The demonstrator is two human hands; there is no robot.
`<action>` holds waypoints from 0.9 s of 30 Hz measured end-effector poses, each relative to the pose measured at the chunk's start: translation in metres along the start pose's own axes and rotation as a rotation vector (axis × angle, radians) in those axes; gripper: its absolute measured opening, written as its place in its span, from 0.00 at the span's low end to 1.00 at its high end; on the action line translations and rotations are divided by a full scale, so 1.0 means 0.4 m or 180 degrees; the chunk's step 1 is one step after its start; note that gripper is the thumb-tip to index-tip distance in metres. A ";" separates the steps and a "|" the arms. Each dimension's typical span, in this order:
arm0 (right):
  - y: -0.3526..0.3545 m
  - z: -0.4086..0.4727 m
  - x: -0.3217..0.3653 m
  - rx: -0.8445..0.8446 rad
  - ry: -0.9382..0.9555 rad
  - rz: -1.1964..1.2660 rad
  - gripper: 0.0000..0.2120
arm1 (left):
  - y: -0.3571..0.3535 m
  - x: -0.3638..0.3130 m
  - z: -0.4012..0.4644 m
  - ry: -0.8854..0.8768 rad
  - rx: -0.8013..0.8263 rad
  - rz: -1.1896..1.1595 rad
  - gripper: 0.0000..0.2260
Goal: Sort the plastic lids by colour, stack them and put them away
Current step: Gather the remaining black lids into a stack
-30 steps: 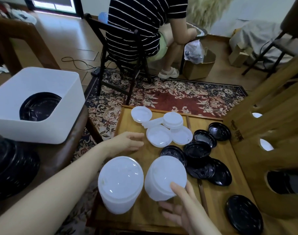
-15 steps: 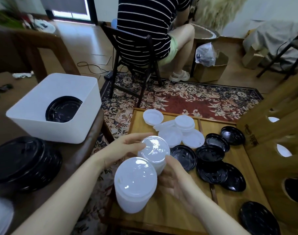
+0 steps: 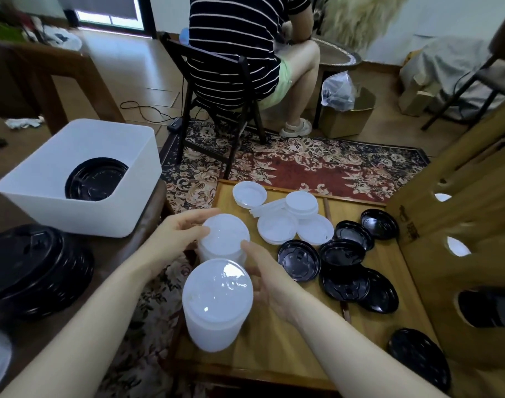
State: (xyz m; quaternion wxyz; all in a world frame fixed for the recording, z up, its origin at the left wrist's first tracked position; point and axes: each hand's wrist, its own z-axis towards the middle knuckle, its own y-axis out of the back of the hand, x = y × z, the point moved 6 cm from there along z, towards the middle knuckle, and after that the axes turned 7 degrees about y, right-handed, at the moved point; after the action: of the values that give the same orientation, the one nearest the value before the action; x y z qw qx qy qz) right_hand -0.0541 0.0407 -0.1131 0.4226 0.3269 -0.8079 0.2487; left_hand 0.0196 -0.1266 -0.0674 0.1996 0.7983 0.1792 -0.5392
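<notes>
Between my left hand (image 3: 178, 235) and right hand (image 3: 270, 278), my grip hugs the white lid stack (image 3: 224, 239); I squeeze evenly and lift it straight.

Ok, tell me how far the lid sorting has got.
Done: a black stack sits in the white bin, and a white stack stands on the wooden tray.
In hand: left hand and right hand hold a second white stack between them.
Left: loose white lids and loose black lids on the tray need stacking; the white stacks are not yet in the bin.
</notes>
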 end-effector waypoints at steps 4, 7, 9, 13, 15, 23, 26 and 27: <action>0.012 -0.011 0.012 0.0094 0.0037 -0.0152 0.27 | -0.009 -0.055 -0.030 -0.0201 0.0005 0.0492 0.17; 0.043 -0.054 0.033 0.0091 0.0217 -0.0332 0.25 | -0.023 -0.125 -0.067 -0.0500 -0.0141 0.0989 0.17; 0.081 -0.094 0.047 0.0094 0.0413 -0.0517 0.22 | -0.050 -0.175 -0.101 -0.0787 -0.0224 0.1364 0.17; 0.200 -0.167 0.059 -0.0158 0.0865 -0.1363 0.15 | -0.167 -0.248 -0.189 -0.1193 -0.0103 0.1699 0.17; 0.271 -0.194 0.053 -0.0273 0.1097 -0.1963 0.13 | -0.250 -0.247 -0.233 -0.1203 0.0109 0.1457 0.16; 0.438 -0.247 0.036 -0.0609 0.1692 -0.4821 0.19 | -0.476 -0.004 -0.267 -0.0570 0.0700 0.2197 0.20; 0.440 -0.224 0.012 -0.0633 0.1867 -0.5406 0.20 | -0.487 0.071 -0.255 -0.0309 0.0770 0.2575 0.20; 0.440 -0.213 0.001 -0.0631 0.1827 -0.5557 0.19 | -0.486 0.086 -0.249 -0.0252 0.0753 0.2646 0.20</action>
State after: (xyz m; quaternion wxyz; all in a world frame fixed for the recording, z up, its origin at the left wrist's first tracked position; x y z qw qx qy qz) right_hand -0.1397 0.2149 -0.0906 0.6703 0.7082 -0.1569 -0.1569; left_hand 0.0130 0.0933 -0.0901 0.3136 0.7987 -0.2283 -0.4601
